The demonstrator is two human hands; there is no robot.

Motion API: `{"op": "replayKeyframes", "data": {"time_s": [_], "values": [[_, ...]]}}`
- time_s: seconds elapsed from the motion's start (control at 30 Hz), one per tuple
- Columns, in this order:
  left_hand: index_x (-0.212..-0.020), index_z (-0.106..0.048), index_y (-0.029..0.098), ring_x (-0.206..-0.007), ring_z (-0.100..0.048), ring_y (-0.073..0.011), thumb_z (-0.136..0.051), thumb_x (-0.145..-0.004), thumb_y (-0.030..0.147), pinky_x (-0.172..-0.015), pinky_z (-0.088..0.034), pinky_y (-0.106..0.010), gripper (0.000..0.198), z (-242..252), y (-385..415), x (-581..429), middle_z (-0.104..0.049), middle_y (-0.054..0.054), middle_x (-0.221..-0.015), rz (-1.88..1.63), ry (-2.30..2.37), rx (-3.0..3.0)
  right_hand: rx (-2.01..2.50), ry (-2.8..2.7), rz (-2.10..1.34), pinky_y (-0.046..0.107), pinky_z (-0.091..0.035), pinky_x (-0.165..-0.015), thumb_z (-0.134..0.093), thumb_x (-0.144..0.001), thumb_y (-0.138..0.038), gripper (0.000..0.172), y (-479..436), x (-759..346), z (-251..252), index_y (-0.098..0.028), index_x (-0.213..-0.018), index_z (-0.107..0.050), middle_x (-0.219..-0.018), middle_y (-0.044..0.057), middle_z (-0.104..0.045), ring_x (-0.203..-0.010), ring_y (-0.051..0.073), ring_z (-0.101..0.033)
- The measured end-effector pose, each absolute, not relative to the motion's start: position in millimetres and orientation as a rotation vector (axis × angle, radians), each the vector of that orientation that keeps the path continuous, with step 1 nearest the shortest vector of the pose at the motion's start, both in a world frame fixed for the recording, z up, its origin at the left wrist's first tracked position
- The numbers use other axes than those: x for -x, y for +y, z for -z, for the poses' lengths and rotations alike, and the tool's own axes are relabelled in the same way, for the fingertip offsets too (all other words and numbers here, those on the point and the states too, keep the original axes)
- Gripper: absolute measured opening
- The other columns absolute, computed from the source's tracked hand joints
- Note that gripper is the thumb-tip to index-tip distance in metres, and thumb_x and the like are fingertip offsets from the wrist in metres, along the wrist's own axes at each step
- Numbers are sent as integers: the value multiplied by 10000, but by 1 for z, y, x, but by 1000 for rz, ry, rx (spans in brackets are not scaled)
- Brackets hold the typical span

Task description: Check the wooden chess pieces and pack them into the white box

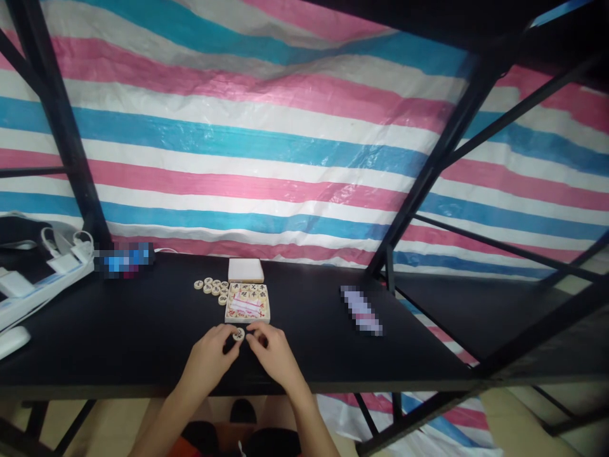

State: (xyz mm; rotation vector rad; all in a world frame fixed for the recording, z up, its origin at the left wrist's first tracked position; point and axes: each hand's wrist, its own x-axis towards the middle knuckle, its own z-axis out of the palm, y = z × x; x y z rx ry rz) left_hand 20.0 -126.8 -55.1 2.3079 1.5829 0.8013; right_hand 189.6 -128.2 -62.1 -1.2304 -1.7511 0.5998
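Note:
In front of me, my left hand (214, 349) pinches a round Chinese chess piece (238, 334) between thumb and fingers, its marked face turned up. Close by on the right, my right hand (273, 350) is curved toward the piece, thumb and forefinger a little apart with nothing visible between them. Just beyond both hands lies an open box (247, 319) of Chinese chess pieces in rows, black-marked at the far side and red-marked nearer, partly covered by a clear wrap with pink marks. Several loose chess pieces (208, 288) lie flat to the left of the box.
Behind the box rests a white lid (245, 270) on the black desk (304, 355). A blurred flat object (360, 310) lies to the right. Far left are a power strip (61, 279) with plugs and a white mouse-like object (13, 343). A striped sheet (261, 139) hangs behind between black posts.

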Motion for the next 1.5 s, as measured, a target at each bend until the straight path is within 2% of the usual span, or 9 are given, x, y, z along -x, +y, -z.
{"op": "replayKeyframes", "data": {"time_s": [0.13,0.3,0.47,0.77,0.93,1.03,1.17,1.3,1.5], "values": [[-1074,-618,209,-654,-571,-151,-544,-779,232,-656,-454,-252,305,55,-112,-23,-652,-6,-797,-891,1395,-2168,1180,-1761,-602,240,-463,-681,-535,-827,-224,174,-129,-189,58,-207,-948,-658,-765,2,-662,-668,138,-588],[-1032,-643,195,-595,-523,-120,-567,-733,214,-580,-440,-227,308,61,-109,-21,-640,3,-780,-991,1250,-2041,1146,-1788,-731,258,-475,-729,-503,-866,-255,198,-130,-189,56,-224,-996,-650,-860,13,-703,-729,153,-631],[-1030,-633,180,-569,-537,-115,-588,-697,202,-530,-439,-218,337,65,-107,-19,-671,-14,-821,-1005,1246,-1906,1156,-1746,-753,242,-479,-670,-529,-848,-250,148,-129,-188,59,-205,-935,-641,-804,12,-709,-678,150,-639],[-1069,-641,208,-666,-593,-144,-512,-802,245,-605,-469,-235,299,58,-112,-19,-706,-29,-872,-905,1174,-1963,1200,-1657,-785,219,-457,-595,-598,-789,-279,88,-129,-189,59,-193,-803,-613,-678,-8,-683,-594,133,-607],[-1051,-668,197,-670,-582,-138,-492,-797,224,-561,-450,-223,311,57,-113,-19,-678,-58,-981,-934,1147,-2013,1239,-1658,-764,218,-444,-563,-618,-773,-311,144,-129,-188,57,-194,-690,-604,-632,-12,-666,-570,134,-598],[-1059,-675,202,-679,-581,-139,-490,-794,210,-585,-449,-223,323,54,-115,-19,-668,-51,-923,-893,1119,-2046,1246,-1665,-752,211,-431,-546,-610,-786,-324,178,-128,-189,60,-193,-665,-607,-605,-17,-655,-560,133,-597],[-1043,-681,187,-653,-570,-139,-523,-787,242,-576,-437,-227,306,54,-115,-19,-669,-50,-886,-890,1128,-2028,1244,-1688,-757,205,-417,-530,-588,-812,-328,199,-128,-190,63,-189,-673,-614,-603,-14,-653,-547,129,-589],[-1006,-684,184,-570,-545,-135,-534,-797,303,-545,-423,-230,283,59,-112,-17,-681,-21,-749,-916,1211,-1933,1218,-1714,-714,214,-439,-565,-536,-847,-311,202,-130,-189,60,-192,-708,-623,-639,-8,-669,-566,128,-593],[-910,-705,178,-729,-652,-193,-576,-786,346,-687,-498,-268,245,60,-111,-15,-730,-45,-789,-963,1096,-1750,1131,-1828,-673,235,-474,-626,-564,-802,-221,100,-130,-188,59,-207,-863,-642,-792,0,-694,-643,138,-608]]}}
